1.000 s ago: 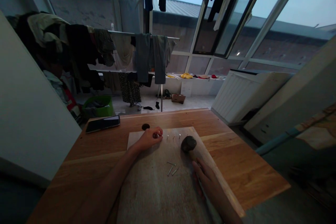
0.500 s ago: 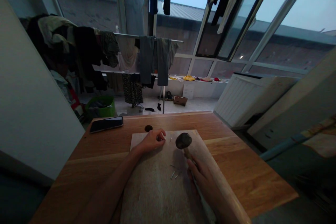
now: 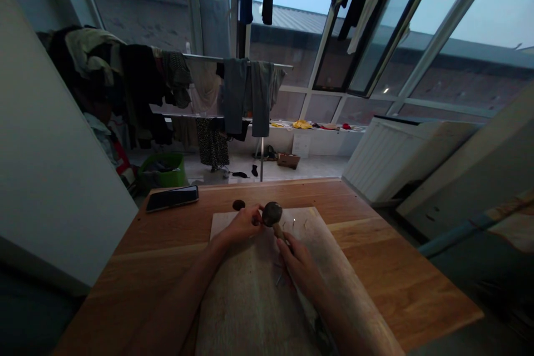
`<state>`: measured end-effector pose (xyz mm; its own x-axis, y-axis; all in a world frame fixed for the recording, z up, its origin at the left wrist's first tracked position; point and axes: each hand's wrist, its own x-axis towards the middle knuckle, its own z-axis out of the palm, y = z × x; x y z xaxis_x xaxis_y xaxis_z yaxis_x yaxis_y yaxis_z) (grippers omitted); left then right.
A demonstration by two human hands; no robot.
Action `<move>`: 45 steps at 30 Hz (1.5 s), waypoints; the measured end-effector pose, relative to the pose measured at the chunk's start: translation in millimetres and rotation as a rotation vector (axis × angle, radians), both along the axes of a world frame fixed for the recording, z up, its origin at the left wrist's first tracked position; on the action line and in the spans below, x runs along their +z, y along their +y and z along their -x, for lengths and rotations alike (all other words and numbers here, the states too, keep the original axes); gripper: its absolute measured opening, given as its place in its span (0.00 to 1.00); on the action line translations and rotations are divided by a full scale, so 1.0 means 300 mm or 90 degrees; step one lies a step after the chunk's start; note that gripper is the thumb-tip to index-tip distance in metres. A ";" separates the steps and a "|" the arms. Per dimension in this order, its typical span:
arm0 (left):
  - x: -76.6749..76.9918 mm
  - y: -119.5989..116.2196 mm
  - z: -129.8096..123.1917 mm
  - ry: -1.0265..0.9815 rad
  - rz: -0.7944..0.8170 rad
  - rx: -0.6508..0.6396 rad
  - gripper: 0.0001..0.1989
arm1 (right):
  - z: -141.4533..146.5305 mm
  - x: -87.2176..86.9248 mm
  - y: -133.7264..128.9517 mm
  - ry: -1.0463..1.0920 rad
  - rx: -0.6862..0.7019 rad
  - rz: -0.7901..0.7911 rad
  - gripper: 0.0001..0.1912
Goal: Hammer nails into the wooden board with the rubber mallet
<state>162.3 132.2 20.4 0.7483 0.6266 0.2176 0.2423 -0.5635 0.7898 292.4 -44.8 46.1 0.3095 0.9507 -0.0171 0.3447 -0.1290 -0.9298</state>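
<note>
My right hand is wrapped around the wooden handle of a hammer. Its dark round head hangs right beside the fingertips of my left hand. Those fingers are pinched on a nail at the far part of a wooden board; the hammer head mostly hides it. To the right of the head, a few nails stick up from the board in a row. Loose nails lie nearer to me, partly covered by my right hand.
The board rests on a wooden table. A phone lies at the table's far left, and a dark round spot is beyond the board. Behind stand a drying rack with clothes, a green basket and a white cabinet.
The hammer has moved left and slightly away from me, up to my left fingertips. Standing nails formerly behind it now show. My left hand has stayed nearly in place.
</note>
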 end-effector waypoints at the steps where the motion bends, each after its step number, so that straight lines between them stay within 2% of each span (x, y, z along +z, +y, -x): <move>1: -0.003 0.000 -0.001 0.002 0.001 -0.004 0.20 | -0.005 -0.002 -0.003 0.001 0.000 0.001 0.20; 6: 0.003 0.004 0.013 -0.002 0.043 -0.022 0.21 | -0.053 -0.015 -0.080 0.017 -0.013 0.035 0.26; 8: 0.035 0.004 0.029 0.004 0.015 0.004 0.20 | -0.080 -0.027 -0.132 0.011 -0.017 0.064 0.28; 10: 0.084 -0.006 0.046 0.045 -0.027 -0.004 0.15 | -0.106 -0.042 -0.179 -0.018 -0.035 0.081 0.30; 13: 0.166 -0.059 0.053 0.136 -0.062 -0.136 0.07 | -0.135 -0.071 -0.218 -0.057 -0.078 0.081 0.31; 16: 0.212 -0.152 0.028 0.223 -0.122 -0.237 0.06 | -0.145 -0.094 -0.220 -0.055 -0.104 0.084 0.33; 20: 0.199 -0.272 -0.033 0.312 -0.297 -0.254 0.07 | -0.138 -0.102 -0.209 -0.057 -0.116 0.063 0.33; 23: 0.172 -0.318 -0.066 0.339 -0.359 -0.265 0.08 | -0.128 -0.103 -0.208 -0.046 -0.115 0.051 0.33; 28: 0.172 -0.309 -0.062 0.350 -0.334 -0.262 0.10 | -0.125 -0.111 -0.212 -0.020 -0.102 0.081 0.33; 33: 0.205 -0.211 0.006 0.344 -0.227 -0.206 0.13 | -0.134 -0.104 -0.211 -0.058 -0.108 0.079 0.35; 37: 0.225 -0.165 0.051 0.344 -0.222 -0.209 0.15 | -0.130 -0.090 -0.209 -0.051 -0.097 0.089 0.34; 41: 0.225 -0.220 0.040 0.402 -0.248 -0.230 0.13 | -0.121 -0.081 -0.209 -0.040 -0.079 0.098 0.34; 45: 0.220 -0.306 0.002 0.405 -0.327 -0.271 0.08 | -0.124 -0.095 -0.214 -0.030 -0.093 0.122 0.36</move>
<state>161.7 40.4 86.3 0.9675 0.2111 -0.1392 0.2369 -0.9491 0.2074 329.5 -109.0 17.6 0.4481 0.8766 -0.1756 0.3524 -0.3537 -0.8665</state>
